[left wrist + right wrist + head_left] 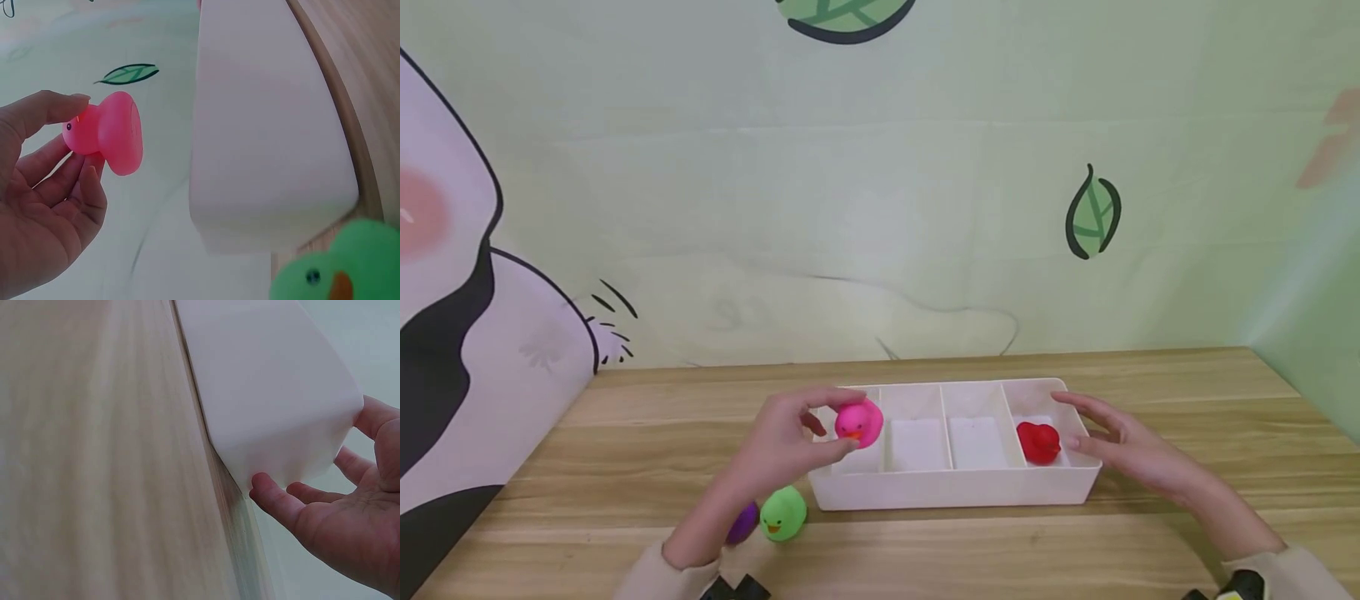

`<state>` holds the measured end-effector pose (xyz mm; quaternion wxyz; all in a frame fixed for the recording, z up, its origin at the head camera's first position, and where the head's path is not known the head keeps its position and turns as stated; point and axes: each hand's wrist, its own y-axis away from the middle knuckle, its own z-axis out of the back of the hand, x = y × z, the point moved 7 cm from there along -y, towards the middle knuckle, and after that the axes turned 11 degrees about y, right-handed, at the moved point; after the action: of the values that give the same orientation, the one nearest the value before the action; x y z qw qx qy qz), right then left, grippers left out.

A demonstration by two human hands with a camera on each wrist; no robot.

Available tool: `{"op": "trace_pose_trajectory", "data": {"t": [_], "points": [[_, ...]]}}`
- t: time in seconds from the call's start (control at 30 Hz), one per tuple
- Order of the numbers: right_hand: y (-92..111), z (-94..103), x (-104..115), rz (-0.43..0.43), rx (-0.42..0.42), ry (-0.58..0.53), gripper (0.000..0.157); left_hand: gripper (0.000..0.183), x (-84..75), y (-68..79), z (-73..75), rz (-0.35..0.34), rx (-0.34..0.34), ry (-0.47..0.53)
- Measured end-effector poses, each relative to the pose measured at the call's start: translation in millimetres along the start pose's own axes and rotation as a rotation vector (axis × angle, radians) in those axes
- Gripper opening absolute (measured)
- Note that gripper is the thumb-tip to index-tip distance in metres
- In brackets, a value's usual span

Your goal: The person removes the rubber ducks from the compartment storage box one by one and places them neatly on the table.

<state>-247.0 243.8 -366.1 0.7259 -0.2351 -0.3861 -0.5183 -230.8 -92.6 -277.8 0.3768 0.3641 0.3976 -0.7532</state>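
Pink toy duck: smooth, rounded, pinched by my left hand over the leftmost compartment
White tray: straight-walled; my right hand, fingers apart, touches its end
Left wrist alone: duck's flat base

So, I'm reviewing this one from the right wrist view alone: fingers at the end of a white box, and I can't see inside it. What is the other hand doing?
Observer: The left hand pinches a pink toy duck between thumb and fingers; the head and left wrist views both show it.
Reviewer: And is anything inside the box?
Observer: Yes, a red toy sits in the rightmost compartment of the white box, as the head view sees it.
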Motion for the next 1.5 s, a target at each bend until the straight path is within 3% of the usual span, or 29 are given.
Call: {"op": "trace_pose_trajectory", "data": {"t": [0.37, 0.67, 0.87, 1.1, 1.33, 1.5], "points": [[-0.2, 0.1, -0.8, -0.009, 0.006, 0.000, 0.060, 0.038, 18.7, 28.4, 32.4, 0.112, -0.039, -0.032], [-0.1, -0.6, -0.4, -0.002, -0.001, 0.003, 0.060, 0.039, 29.4, 53.1, 56.7, 0.118, -0.006, -0.083], [0.0, -0.8, -0.1, 0.004, -0.006, 0.008, 0.059, 0.041, 39.9, 68.2, 72.6, 0.195, 0.002, -0.143], [0.4, -1.2, 0.4, 0.010, -0.008, 0.001, 0.059, 0.038, 45.9, 84.7, 89.3, 0.133, -0.032, -0.205], [-0.1, -1.3, 1.4, -0.001, -0.007, 0.010, 0.060, 0.038, 58.2, 99.2, 104.6, 0.183, -0.052, -0.257], [-0.8, -1.2, 0.7, -0.017, -0.002, 0.017, 0.061, 0.038, 68.3, 105.9, 111.8, 0.177, -0.039, -0.268]]}}
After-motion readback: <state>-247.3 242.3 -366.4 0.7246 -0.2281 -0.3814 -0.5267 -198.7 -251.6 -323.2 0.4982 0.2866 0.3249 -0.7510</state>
